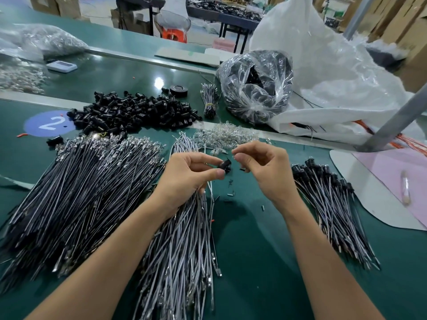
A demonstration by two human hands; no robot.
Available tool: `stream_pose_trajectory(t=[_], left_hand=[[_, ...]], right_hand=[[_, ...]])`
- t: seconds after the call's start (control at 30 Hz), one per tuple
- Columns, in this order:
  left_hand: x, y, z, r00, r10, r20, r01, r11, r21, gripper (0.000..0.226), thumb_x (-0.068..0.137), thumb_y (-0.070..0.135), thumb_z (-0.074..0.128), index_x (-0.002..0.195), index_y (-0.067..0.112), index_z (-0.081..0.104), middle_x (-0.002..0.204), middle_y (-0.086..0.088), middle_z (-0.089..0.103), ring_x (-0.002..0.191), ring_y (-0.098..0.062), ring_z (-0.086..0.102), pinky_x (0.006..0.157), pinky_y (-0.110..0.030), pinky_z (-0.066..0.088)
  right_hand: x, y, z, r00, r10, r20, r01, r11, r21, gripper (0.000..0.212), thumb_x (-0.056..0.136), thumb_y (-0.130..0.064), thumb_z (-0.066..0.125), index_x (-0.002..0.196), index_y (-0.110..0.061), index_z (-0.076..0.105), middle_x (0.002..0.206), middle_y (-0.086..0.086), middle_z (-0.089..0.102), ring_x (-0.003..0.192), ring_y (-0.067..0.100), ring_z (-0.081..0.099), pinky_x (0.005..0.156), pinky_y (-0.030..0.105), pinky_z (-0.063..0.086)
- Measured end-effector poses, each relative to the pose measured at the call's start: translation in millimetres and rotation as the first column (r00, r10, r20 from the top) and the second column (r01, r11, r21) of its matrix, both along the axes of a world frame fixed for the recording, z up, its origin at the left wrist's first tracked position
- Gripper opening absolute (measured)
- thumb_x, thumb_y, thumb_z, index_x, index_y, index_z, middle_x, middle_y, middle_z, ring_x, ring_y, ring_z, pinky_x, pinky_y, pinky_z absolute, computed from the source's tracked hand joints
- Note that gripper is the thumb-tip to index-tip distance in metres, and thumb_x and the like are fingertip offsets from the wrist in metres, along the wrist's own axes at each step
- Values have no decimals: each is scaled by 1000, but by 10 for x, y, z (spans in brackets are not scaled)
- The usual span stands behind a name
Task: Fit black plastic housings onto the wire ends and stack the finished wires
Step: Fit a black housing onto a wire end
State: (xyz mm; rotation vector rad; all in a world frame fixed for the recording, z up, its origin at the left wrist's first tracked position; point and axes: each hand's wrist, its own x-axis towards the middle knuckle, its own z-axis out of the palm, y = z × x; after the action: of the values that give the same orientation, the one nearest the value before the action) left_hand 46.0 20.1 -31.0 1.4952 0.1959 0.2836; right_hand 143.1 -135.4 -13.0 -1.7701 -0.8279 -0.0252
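Note:
My left hand (188,175) pinches a black plastic housing (225,165) between thumb and forefinger, with a thin wire (211,192) hanging down from it. My right hand (263,167) hovers just right of the housing with thumb and forefinger pinched together; what it pinches is too small to tell. A heap of loose black housings (134,112) lies at the back. A wide pile of dark bare wires (76,188) lies left, lighter grey wires (182,250) lie under my left forearm. Finished wires with housings (330,204) are stacked at the right.
Small clear parts (221,135) are scattered behind my hands. A clear bag of black parts (256,86) and a large white sack (323,77) stand at the back right. A tied wire bundle (209,100), a tape roll (178,90) and a pink sheet (392,176) lie around.

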Motion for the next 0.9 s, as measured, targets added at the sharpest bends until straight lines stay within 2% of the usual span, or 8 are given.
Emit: stream_pose_trajectory(t=[0.1, 0.27, 0.43, 0.57, 0.73, 0.9], left_hand=[[-5, -3, 0, 1000, -11, 9, 10, 1000, 14, 17, 75, 5, 79, 86, 17, 75, 75, -8, 76, 44, -5, 48, 43, -16, 43], [6, 5, -15, 999, 25, 27, -26, 999, 40, 16, 77, 6, 79, 86, 19, 76, 71, -6, 75, 44, -4, 46, 44, -15, 41], [17, -7, -16, 999, 47, 27, -48, 999, 22, 8, 81, 13, 76, 89, 14, 75, 73, -6, 75, 49, -9, 59, 47, -16, 44], [23, -19, -6, 999, 39, 13, -38, 998, -40, 6, 88, 9, 68, 92, 11, 72, 79, -7, 76, 67, -19, 73, 53, -22, 55], [12, -29, 14, 1000, 21, 11, -20, 996, -87, 8, 89, 4, 65, 94, 7, 70, 79, -11, 76, 74, -22, 75, 57, -22, 57], [2, -41, 14, 999, 2, 39, -1, 1000, -25, 9, 87, 1, 67, 92, 7, 72, 77, -13, 75, 73, -23, 75, 59, -24, 58]], right_hand=[[-32, 17, -7, 999, 44, -29, -44, 999, -1, 20, 84, -6, 74, 83, -26, 74, 75, -13, 72, 68, 1, 61, 66, 15, 46], [-62, 27, -47, 998, 41, -48, -41, 999, -4, 16, 83, -6, 74, 85, -22, 74, 70, -17, 69, 61, -3, 57, 62, 13, 44], [-101, 80, -80, 999, -28, -42, 29, 999, 20, 13, 83, -7, 76, 84, -20, 75, 72, -9, 71, 62, 3, 59, 62, 18, 46], [-87, 65, -52, 998, 1, -61, 1, 999, 33, 13, 83, -2, 74, 88, -14, 77, 73, -10, 72, 63, -2, 60, 64, 16, 46], [-85, 36, -58, 999, 29, -34, -30, 999, -29, 24, 86, 7, 67, 96, -12, 76, 75, -8, 70, 61, 0, 60, 64, 14, 48], [-50, 9, -65, 995, 31, -92, -35, 999, -38, 18, 84, 7, 69, 84, -10, 72, 68, -1, 69, 57, 8, 62, 60, 18, 50]])
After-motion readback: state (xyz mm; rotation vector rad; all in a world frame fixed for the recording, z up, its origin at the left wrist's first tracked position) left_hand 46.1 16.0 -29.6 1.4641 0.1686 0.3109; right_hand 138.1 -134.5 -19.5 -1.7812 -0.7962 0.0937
